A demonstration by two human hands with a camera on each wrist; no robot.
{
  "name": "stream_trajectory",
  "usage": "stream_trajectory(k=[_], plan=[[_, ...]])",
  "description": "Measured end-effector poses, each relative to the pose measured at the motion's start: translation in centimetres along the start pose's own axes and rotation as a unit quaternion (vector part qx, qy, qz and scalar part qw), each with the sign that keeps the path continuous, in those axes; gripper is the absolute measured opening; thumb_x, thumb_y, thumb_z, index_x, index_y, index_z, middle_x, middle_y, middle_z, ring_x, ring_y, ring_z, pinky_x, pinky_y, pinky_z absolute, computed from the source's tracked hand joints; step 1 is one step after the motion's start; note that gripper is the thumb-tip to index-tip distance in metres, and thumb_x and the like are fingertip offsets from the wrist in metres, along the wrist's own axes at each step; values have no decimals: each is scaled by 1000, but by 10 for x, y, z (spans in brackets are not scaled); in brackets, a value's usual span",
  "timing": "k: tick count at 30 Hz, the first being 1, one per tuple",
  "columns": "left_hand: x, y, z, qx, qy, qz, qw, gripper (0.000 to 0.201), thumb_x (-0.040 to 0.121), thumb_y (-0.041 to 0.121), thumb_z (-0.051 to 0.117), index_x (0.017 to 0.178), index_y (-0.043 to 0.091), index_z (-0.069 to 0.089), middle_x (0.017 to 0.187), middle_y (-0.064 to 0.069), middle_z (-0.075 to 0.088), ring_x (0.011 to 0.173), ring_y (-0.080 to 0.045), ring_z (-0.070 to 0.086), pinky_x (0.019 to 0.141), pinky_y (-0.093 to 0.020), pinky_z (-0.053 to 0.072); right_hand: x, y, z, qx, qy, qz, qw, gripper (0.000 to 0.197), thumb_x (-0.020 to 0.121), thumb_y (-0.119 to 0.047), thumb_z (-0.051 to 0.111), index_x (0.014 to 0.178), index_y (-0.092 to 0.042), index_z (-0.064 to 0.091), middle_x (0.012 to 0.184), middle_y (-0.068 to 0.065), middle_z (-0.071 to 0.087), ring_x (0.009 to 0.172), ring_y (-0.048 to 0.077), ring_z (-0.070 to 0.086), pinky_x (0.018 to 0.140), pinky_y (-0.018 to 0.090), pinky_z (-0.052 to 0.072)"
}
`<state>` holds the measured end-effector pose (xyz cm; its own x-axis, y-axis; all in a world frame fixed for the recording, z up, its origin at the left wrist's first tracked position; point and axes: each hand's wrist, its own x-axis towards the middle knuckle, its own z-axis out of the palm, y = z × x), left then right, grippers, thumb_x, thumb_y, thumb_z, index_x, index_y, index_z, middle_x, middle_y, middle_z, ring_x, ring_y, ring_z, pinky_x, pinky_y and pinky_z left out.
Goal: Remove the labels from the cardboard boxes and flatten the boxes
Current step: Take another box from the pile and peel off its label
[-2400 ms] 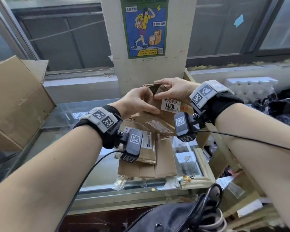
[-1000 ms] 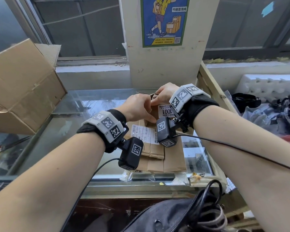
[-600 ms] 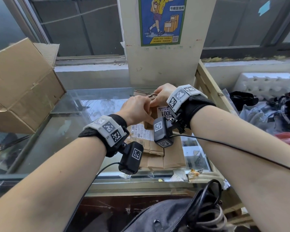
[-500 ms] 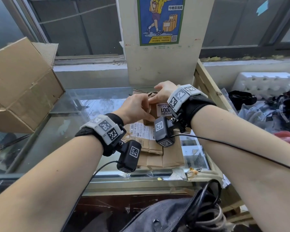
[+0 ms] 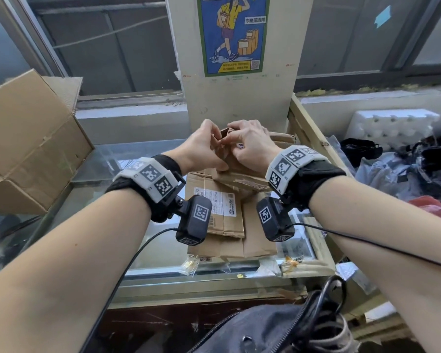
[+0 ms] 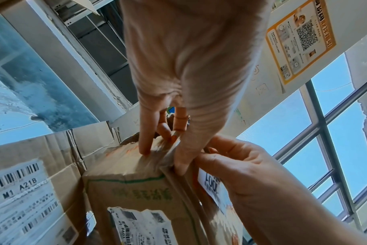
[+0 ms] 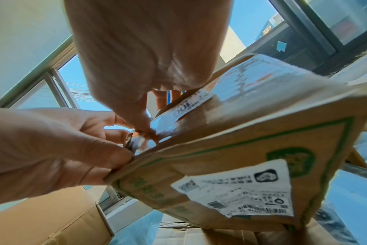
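Both forearms reach out over the glass tabletop (image 5: 107, 159), wrists level, the two hands meeting at the top edge of a small box (image 5: 237, 171). The left hand (image 5: 201, 151) has its fingers curled, thumb and fingertips pinching at the box's upper corner where clear tape is bunched; from the left wrist view its fingers (image 6: 144, 137) press down on the taped top. The right hand (image 5: 250, 146) is curled too, its thumb and forefinger nipping the same crumpled bit of tape, palm lying over a white label (image 6: 212, 182) marked 1001 on the box's side.

The box is tilted up between the hands, above the tabletop's right half, its lower edge resting on a stack of flattened cardboard (image 5: 229, 238). A torn second label (image 7: 241, 189) sits on the box's printed face.

On the flattened stack lies one more shipping label (image 5: 219, 200). One large open carton (image 5: 28, 138) stands at the tabletop's left edge. Behind the tabletop a pillar carries one poster (image 5: 232, 34). Right of the tabletop sits one white foam tray (image 5: 390, 128).
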<state>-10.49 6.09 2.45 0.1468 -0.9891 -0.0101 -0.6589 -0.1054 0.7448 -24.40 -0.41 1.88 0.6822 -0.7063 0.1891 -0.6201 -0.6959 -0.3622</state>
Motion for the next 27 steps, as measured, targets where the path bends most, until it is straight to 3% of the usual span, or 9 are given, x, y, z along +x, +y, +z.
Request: stream_trajectory(k=[3, 7, 11, 15, 19, 22, 25, 27], plan=[[3, 0, 0, -53, 1, -17, 998, 60, 70, -6, 78, 112, 9, 37, 93, -8, 59, 71, -15, 56, 61, -29, 53, -3, 5, -1, 43, 17, -12, 999, 28, 89, -16, 55, 107, -30, 71, 139, 1, 47, 130, 24, 33, 112, 38, 22], [6, -2, 0, -114, -5, -36, 993, 57, 73, -11, 73, 112, 9, 36, 88, -8, 58, 75, -20, 60, 77, -45, 57, -3, 11, 1, 71, 5, 8, 997, 27, 86, -14, 58, 103, -31, 71, 142, -3, 44, 132, 22, 31, 111, 34, 17], [11, -1, 4, -125, -13, -38, 991, 57, 72, -10, 74, 111, 10, 37, 88, -7, 59, 74, -18, 59, 80, -48, 57, 0, 13, -5, 75, -31, 39, 996, 19, 83, -18, 62, 92, -34, 63, 146, -6, 37, 135, 20, 28, 110, 32, 13], [17, 0, 6, -79, -25, -19, 996, 49, 73, -2, 77, 108, 10, 45, 93, -5, 60, 73, -13, 58, 73, -37, 59, 9, 15, -4, 23, -72, 52, 996, 15, 81, -24, 62, 90, -32, 53, 149, -4, 31, 136, 22, 26, 112, 37, 14], [22, -2, 10, -22, -27, 12, 999, 37, 75, 13, 78, 103, 13, 54, 90, 4, 59, 75, -9, 52, 66, -19, 46, 16, 21, -4, 6, -105, 49, 993, 19, 78, -28, 65, 81, -28, 46, 149, -5, 28, 134, 20, 27, 111, 36, 19], [26, -3, 10, -21, -37, 10, 999, 33, 78, 20, 78, 103, 16, 58, 85, 10, 57, 73, -3, 53, 66, -14, 44, 21, 29, -8, 67, -112, 50, 990, 24, 77, -19, 65, 70, -32, 47, 147, -7, 34, 131, 18, 35, 111, 37, 25], [29, -3, 10, -23, -52, -5, 998, 24, 82, 18, 74, 101, 17, 59, 79, 10, 56, 73, -5, 54, 66, -13, 45, 23, 35, -12, 156, -104, 59, 980, 27, 77, -3, 61, 70, -29, 55, 146, -2, 38, 130, 14, 39, 104, 24, 29], [31, -3, 10, -37, -59, -10, 998, 21, 83, 16, 74, 98, 18, 59, 81, 9, 58, 75, -7, 56, 69, -14, 47, 23, 37, -15, 191, -94, 66, 975, 29, 78, 0, 59, 69, -28, 59, 145, -1, 41, 124, 9, 42, 97, 21, 32]])
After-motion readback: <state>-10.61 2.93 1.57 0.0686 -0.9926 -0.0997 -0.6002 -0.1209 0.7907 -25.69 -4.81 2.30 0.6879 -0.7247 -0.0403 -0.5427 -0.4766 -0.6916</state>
